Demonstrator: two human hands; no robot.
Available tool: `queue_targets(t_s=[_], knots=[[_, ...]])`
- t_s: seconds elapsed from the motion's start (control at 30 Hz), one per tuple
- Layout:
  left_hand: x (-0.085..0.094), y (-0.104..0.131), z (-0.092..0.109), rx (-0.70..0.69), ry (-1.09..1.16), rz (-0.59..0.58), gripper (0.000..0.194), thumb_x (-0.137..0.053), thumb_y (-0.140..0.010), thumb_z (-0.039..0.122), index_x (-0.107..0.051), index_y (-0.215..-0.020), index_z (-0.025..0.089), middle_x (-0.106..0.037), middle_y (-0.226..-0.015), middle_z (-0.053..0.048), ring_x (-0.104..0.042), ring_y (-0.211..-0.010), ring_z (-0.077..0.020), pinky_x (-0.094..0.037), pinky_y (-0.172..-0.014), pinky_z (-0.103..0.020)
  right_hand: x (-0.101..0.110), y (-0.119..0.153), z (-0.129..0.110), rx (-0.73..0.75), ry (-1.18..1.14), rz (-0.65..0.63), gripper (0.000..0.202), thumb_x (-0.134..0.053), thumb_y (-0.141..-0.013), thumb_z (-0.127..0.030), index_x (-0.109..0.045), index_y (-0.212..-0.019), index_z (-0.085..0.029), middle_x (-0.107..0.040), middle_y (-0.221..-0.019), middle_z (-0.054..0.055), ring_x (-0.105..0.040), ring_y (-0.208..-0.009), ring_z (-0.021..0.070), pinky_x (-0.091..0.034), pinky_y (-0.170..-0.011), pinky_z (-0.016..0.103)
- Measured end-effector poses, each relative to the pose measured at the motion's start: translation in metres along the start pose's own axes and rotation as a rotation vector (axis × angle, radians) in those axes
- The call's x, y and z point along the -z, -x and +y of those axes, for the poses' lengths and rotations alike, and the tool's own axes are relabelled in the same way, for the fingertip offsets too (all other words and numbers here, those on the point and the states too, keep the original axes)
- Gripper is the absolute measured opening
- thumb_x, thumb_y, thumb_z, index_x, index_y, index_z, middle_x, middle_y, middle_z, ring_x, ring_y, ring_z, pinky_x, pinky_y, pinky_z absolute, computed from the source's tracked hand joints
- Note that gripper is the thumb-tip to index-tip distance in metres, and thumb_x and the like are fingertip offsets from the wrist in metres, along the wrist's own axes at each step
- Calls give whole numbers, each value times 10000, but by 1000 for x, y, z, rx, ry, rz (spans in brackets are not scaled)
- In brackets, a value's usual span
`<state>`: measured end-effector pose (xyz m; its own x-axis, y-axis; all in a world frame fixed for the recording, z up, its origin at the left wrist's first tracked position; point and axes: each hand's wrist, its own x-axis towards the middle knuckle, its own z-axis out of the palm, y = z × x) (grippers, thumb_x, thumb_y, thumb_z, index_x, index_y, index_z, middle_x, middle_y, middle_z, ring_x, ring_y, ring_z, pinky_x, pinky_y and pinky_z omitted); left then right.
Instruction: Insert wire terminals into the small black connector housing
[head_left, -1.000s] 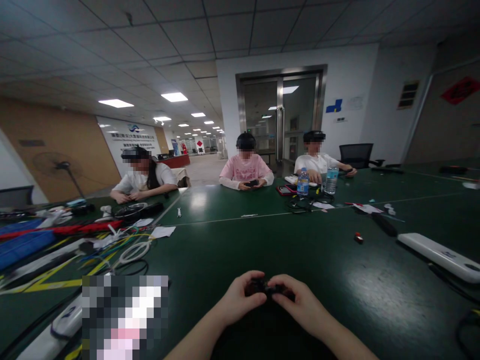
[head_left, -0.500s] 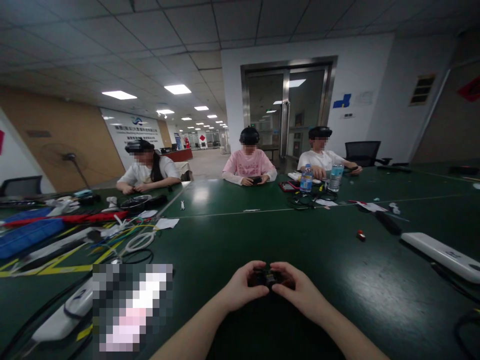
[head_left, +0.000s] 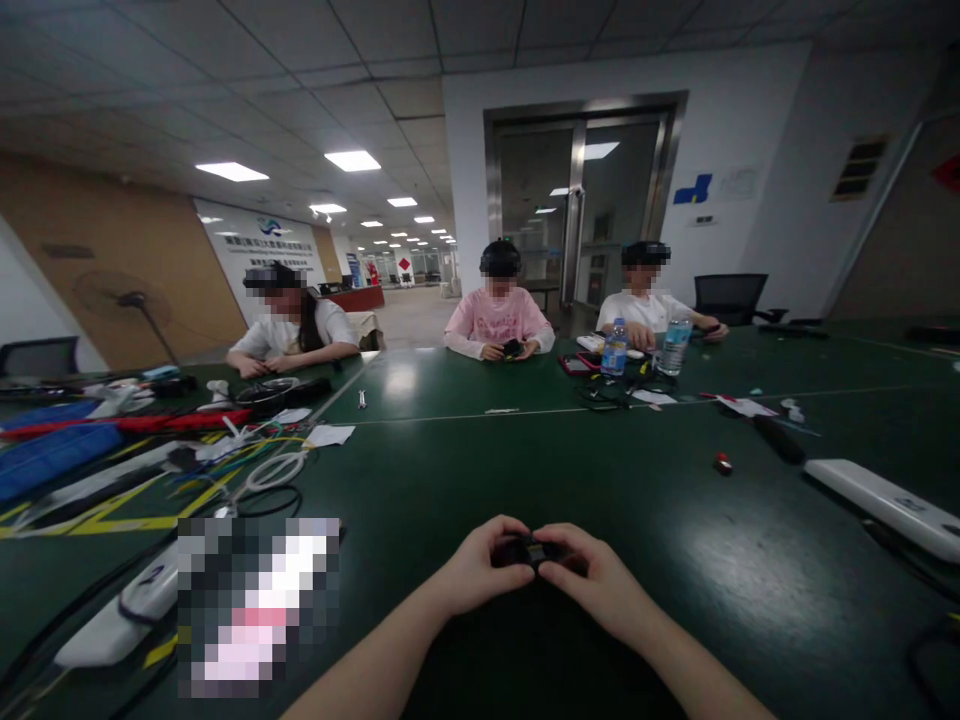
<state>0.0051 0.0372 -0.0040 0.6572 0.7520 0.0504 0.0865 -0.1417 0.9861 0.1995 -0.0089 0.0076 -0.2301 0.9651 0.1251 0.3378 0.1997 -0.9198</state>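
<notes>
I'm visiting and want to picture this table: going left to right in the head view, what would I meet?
Blue tray, coiled white cable, small wrench, left fingers, small black object, right fingers, blue-capped bottle, second bottle, red-topped item, long white bar.

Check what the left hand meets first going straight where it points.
The left hand would likely meet the right hand, just beyond the small dark object both hold; depth is unclear.
</notes>
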Motion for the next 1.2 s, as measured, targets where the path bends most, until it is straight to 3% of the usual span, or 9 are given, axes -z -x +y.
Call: queue_targets(t_s=[0.13,0.33,0.9,1.2], knots=[[2,2,5,24,-40,-28,504,-678,-736,167,-466,-1194,179,-570,-1096,-76,-568,-991,-218,-470,-838,-361,-1,1,-2,-15,20,-2,277,-606,-772,-215,-616,-1049,-227,-636,-1043,33,-609,-920,206,-496,-789,331],[2,3,11,34,-82,-39,393,-680,-741,189,-528,-1103,177,-586,-1049,-53,-574,-977,-213,-467,-853,-370,0,2,-3,-7,14,-28,256,-610,-781,-226,-616,-1036,-240,-635,-1029,22,-604,-937,208,-490,-814,345],[1,2,1,15,-14,-18,399,-679,-734,176,-530,-1104,190,-601,-1025,-46,-586,-942,-202,-454,-857,-383,-2,1,-3,-22,21,-5,243,-610,-754,-200,-617,-995,-224,-635,-1004,26,-611,-876,199,-497,-772,326],[1,2,4,14,-17,-24,410,-688,-724,190,-536,-1104,191,-598,-1011,-46,-582,-912,-197,-463,-819,-364,-2,2,3,-4,61,10,198,-609,-771,-245,-631,-967,-246,-579,-1125,34,-585,-967,222,-498,-786,339]])
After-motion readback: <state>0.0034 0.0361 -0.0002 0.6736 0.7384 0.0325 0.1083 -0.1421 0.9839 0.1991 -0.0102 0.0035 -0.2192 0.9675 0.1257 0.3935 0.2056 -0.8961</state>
